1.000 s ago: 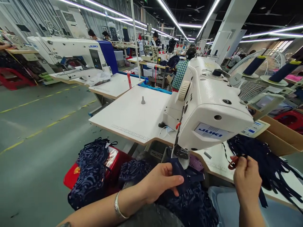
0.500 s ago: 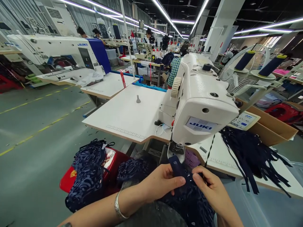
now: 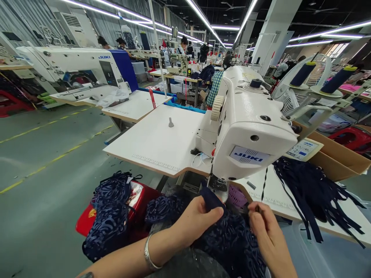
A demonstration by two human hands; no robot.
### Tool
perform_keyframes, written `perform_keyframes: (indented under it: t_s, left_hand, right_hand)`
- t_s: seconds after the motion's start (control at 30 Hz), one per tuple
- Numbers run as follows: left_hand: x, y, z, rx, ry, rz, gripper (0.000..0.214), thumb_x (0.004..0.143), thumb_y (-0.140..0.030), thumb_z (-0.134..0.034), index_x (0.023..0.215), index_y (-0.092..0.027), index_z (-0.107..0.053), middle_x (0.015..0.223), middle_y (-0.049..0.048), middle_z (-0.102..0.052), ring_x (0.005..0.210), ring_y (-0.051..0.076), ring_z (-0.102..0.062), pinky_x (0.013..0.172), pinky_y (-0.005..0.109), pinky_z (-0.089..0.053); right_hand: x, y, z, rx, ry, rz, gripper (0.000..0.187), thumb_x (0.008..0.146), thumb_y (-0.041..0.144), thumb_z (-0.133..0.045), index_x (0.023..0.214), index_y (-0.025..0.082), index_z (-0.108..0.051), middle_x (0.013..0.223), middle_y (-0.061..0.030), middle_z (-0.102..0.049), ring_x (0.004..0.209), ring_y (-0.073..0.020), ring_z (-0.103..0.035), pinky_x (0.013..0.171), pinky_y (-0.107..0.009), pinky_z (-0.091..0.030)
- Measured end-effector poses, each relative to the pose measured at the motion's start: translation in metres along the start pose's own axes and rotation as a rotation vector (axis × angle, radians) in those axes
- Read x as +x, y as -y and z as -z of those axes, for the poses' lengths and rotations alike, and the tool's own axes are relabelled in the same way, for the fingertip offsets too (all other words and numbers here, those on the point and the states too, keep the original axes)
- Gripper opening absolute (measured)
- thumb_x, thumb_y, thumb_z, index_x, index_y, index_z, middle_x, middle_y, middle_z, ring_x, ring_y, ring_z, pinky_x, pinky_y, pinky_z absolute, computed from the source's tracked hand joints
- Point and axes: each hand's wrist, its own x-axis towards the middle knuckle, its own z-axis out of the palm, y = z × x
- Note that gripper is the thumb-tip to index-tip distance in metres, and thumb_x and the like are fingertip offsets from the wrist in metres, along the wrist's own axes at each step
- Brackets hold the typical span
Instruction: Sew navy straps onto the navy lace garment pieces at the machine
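Observation:
My left hand pinches a navy fabric strap between thumb and fingers, just below the needle area of the white JUKI sewing machine. From it a navy patterned garment hangs down over my lap. My right hand, to the right of the garment and apart from the strap, is closed around a small dark thing that its fingers mostly hide. A twisted black cord drops from the machine side to just behind these fingers.
Navy garments are heaped on a red stool at left. Navy strips lie on the table's right side beside a cardboard box. A purple basket sits under the machine head. A grey metal piece lies on the white tabletop.
My right hand has moved right and slightly down, away from the strap and my left hand. The left hand keeps its pinch, and the strap now tilts more to the left.

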Motion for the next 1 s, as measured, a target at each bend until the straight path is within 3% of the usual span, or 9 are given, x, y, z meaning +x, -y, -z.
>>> perform_keyframes:
  t_s: [0.1,0.23,0.4,0.63,0.8,1.0]
  left_hand:
    - [0.002,0.004,-0.001,-0.049,0.014,0.026,0.029,0.073,-0.039,-0.073,0.079,-0.012,-0.065,0.066,-0.0013,-0.057,0.062,0.011,-0.048,0.061,0.023,-0.04]
    - [0.001,0.004,-0.002,-0.131,0.086,-0.013,0.025,0.075,-0.035,-0.073,0.085,-0.012,-0.07,0.077,0.0021,-0.068,0.076,0.015,-0.058,0.075,0.026,-0.045]
    - [0.001,0.005,0.0,-0.119,0.137,-0.083,0.022,0.077,-0.03,-0.071,0.091,-0.013,-0.071,0.086,0.0045,-0.072,0.089,0.02,-0.062,0.085,0.031,-0.045]
    - [0.002,0.006,0.001,-0.062,0.147,-0.154,0.018,0.08,-0.024,-0.067,0.096,-0.014,-0.068,0.093,0.0054,-0.071,0.098,0.023,-0.061,0.089,0.034,-0.045]
    - [0.001,0.003,0.001,0.065,0.115,-0.178,0.009,0.082,-0.021,-0.063,0.088,-0.015,-0.066,0.088,0.0039,-0.067,0.091,0.021,-0.06,0.082,0.03,-0.046]
    - [0.0,0.002,0.006,0.38,0.054,-0.266,0.007,0.083,-0.019,-0.058,0.081,-0.016,-0.064,0.092,0.0039,-0.063,0.089,0.019,-0.059,0.08,0.028,-0.046]
  right_hand:
    - [-0.01,0.01,0.0,-0.153,0.07,0.116,0.022,0.091,0.043,-0.049,0.09,0.024,-0.06,0.074,-0.0004,-0.065,0.061,-0.0146,-0.06,0.057,-0.02,-0.048]
    - [-0.013,0.021,-0.01,-0.293,0.15,0.28,0.02,0.094,0.037,-0.046,0.102,0.025,-0.061,0.09,-0.0011,-0.071,0.074,-0.0151,-0.069,0.063,-0.018,-0.052]
    - [-0.01,0.027,-0.016,-0.379,0.131,0.3,0.021,0.095,0.038,-0.043,0.095,0.024,-0.059,0.079,0.0008,-0.07,0.06,-0.0135,-0.066,0.053,-0.019,-0.049]
    - [-0.009,0.029,-0.016,-0.415,0.112,0.33,0.021,0.096,0.037,-0.041,0.095,0.024,-0.058,0.079,-0.0001,-0.07,0.062,-0.0149,-0.068,0.053,-0.02,-0.05]
    - [-0.009,0.028,-0.016,-0.441,0.132,0.324,0.022,0.096,0.038,-0.041,0.096,0.025,-0.058,0.076,0.0013,-0.07,0.058,-0.0144,-0.067,0.049,-0.02,-0.049]
    - [-0.008,0.024,-0.016,-0.522,0.143,0.379,0.023,0.098,0.037,-0.038,0.1,0.025,-0.057,0.084,-0.0014,-0.072,0.062,-0.0163,-0.07,0.049,-0.021,-0.048]
